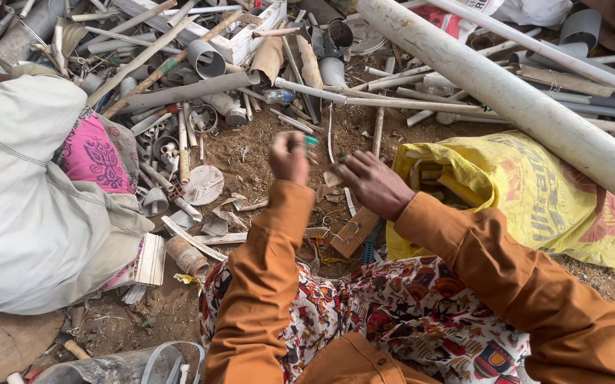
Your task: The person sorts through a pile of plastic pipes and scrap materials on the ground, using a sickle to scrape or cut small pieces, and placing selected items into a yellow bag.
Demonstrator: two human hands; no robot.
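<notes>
left hand (290, 158) closed around a small green-tipped piece (310, 141). right hand (373, 183) loosely open, holding nothing, just beside the yellow sack (535, 192). best gripped firmly, clear of the pipe scrap (179, 92).

I see my left hand (288, 158) closed around a small green-tipped piece (310, 141), raised over the dirt. My right hand (373, 183) hangs just beside it, near the yellow sack (528, 192) of pipe offcuts.

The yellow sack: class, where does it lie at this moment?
In the head view, the yellow sack lies open on the dirt at the person's right, just beyond the right hand and below the thick white pipe.
</notes>
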